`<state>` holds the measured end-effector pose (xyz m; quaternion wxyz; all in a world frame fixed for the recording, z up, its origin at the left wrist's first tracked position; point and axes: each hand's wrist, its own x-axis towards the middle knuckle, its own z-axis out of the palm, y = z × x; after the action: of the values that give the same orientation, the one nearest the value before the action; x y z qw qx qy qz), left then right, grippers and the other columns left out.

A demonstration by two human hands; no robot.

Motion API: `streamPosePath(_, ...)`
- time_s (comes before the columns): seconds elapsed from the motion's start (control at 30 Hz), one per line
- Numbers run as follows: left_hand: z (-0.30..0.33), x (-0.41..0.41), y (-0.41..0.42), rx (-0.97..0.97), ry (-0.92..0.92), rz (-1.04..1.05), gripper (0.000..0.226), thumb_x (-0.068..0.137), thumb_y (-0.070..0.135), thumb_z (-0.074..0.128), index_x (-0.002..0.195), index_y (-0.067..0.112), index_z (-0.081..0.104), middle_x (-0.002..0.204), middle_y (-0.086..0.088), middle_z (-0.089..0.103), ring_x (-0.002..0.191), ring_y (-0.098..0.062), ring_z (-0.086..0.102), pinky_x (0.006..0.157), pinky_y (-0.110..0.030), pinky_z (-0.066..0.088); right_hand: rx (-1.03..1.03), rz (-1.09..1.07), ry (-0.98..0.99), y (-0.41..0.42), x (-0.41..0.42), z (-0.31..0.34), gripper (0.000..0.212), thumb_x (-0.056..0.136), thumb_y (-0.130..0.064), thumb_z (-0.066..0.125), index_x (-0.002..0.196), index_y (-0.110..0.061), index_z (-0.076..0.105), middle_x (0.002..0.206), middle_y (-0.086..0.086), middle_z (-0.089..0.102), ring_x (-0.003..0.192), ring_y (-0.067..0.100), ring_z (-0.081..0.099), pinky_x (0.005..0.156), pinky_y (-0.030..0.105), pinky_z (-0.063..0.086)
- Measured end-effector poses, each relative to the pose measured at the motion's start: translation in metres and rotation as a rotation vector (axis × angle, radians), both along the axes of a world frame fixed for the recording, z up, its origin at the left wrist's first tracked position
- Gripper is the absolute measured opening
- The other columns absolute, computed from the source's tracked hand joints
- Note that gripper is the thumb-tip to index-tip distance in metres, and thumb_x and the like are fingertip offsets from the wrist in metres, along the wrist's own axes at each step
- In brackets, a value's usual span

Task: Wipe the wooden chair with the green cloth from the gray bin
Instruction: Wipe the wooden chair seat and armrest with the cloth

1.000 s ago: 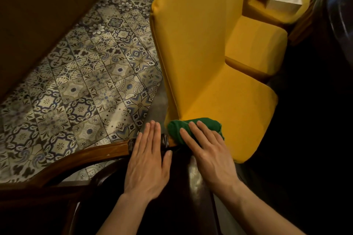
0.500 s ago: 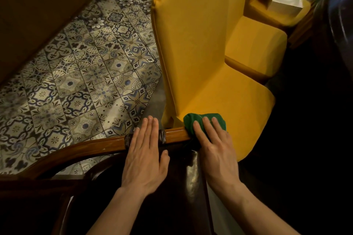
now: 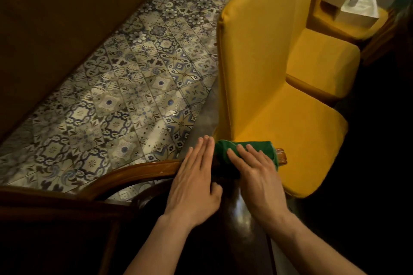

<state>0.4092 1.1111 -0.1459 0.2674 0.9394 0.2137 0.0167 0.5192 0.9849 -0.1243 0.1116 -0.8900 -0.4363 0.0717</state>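
The wooden chair fills the lower part of the view, with a curved brown arm rail and a dark glossy seat. A bunched green cloth lies on the rail near its rounded end knob. My right hand presses flat on the cloth, fingers spread over it. Just left of the cloth, my left hand rests flat on the rail and seat edge, fingers together, holding nothing. The gray bin is not in view.
A yellow upholstered chair stands directly beyond the rail, a second yellow chair behind it. A white box sits at the top right. Patterned floor tiles stretch to the left, bounded by a brown wall.
My right hand has slid the green cloth along the rail toward its end knob, which now shows past the cloth. The view has shifted; my left hand stays flat on the chair.
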Motion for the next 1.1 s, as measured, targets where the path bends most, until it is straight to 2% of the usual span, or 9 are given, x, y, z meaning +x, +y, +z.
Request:
streamPosePath(0.13,0.005,-0.044,0.041,0.152,-0.038,0.18,0.097,0.085,0.037,0.049,0.159,0.023,-0.011,0.168,0.004,-0.012,0.152,-0.007,-0.017,0.122,-0.028,-0.014,0.199,-0.154,0.097,0.009,-0.005,0.007,0.054,0.088,0.001,0.063,0.137,-0.02,0.063,0.136,0.007,0.067,0.126,0.03,0.06,0.098,0.051,0.053)
streamPosePath(0.27,-0.01,-0.092,0.076,0.203,0.154,0.307,0.117,0.082,0.043,0.064,0.155,0.017,-0.024,0.165,-0.005,-0.024,0.15,-0.013,-0.026,0.124,-0.037,-0.012,0.338,-0.148,0.138,0.029,-0.037,0.011,0.057,0.086,0.006,0.068,0.138,-0.018,0.063,0.14,0.008,0.063,0.13,0.029,0.058,0.101,0.053,0.052)
streamPosePath(0.37,-0.021,-0.116,0.085,0.214,0.264,0.342,0.129,0.077,0.05,0.069,0.152,0.011,-0.029,0.163,-0.01,-0.029,0.149,-0.019,-0.029,0.125,-0.042,-0.006,0.245,-0.048,0.109,0.054,-0.068,0.005,0.055,0.088,0.005,0.07,0.139,-0.016,0.062,0.144,0.01,0.06,0.137,0.032,0.052,0.113,0.049,0.042)
streamPosePath(0.5,-0.028,-0.123,0.085,0.226,0.263,0.341,0.132,0.07,0.043,0.075,0.155,0.006,-0.019,0.165,-0.014,-0.02,0.152,-0.023,-0.022,0.125,-0.042,-0.003,0.062,0.055,0.04,0.077,-0.095,-0.009,0.058,0.09,-0.001,0.067,0.145,-0.012,0.053,0.151,0.015,0.051,0.145,0.037,0.039,0.121,0.05,0.03)
streamPosePath(0.63,-0.031,-0.125,0.086,0.2,0.23,0.344,0.131,0.067,0.037,0.076,0.157,0.007,-0.014,0.167,-0.013,-0.014,0.153,-0.022,-0.017,0.126,-0.044,0.002,0.007,0.144,-0.055,0.085,-0.106,-0.019,0.055,0.09,-0.004,0.066,0.143,-0.004,0.054,0.148,0.021,0.053,0.144,0.043,0.038,0.115,0.057,0.037)
streamPosePath(0.77,-0.033,-0.127,0.089,0.172,0.232,0.311,0.13,0.068,0.035,0.077,0.157,0.007,-0.014,0.167,-0.013,-0.015,0.153,-0.021,-0.017,0.126,-0.043,0.0,-0.031,0.217,-0.129,0.091,-0.113,-0.017,0.051,0.093,-0.013,0.04,0.141,-0.004,0.057,0.144,0.021,0.057,0.14,0.042,0.045,0.111,0.054,0.043)
streamPosePath(0.87,-0.034,-0.126,0.091,0.142,0.212,0.299,0.121,0.075,0.034,0.073,0.157,0.006,-0.012,0.167,-0.012,-0.014,0.153,-0.019,-0.019,0.125,-0.039,-0.005,-0.052,0.319,-0.151,0.105,-0.13,-0.013,0.053,0.091,-0.018,0.035,0.133,-0.008,0.065,0.137,0.018,0.064,0.133,0.039,0.054,0.107,0.05,0.048)
streamPosePath(0.97,-0.034,-0.13,0.095,0.11,0.185,0.284,0.104,0.088,0.023,0.062,0.156,0.007,-0.014,0.166,-0.008,-0.017,0.151,-0.014,-0.022,0.125,-0.037,-0.005,-0.071,0.365,-0.122,0.119,-0.153,-0.011,0.053,0.09,-0.022,0.034,0.128,-0.013,0.07,0.132,0.013,0.069,0.13,0.034,0.059,0.105,0.044,0.05)
streamPosePath(1.1,-0.027,-0.135,0.104,-0.077,0.121,0.248,0.114,0.083,0.013,0.066,0.154,0.021,-0.023,0.166,-0.003,-0.017,0.145,0.0,-0.029,0.119,-0.022,-0.015,-0.008,0.307,0.085,0.125,-0.156,-0.003,0.043,0.093,-0.019,0.045,0.131,-0.014,0.065,0.132,0.01,0.067,0.132,0.032,0.055,0.108,0.042,0.046)
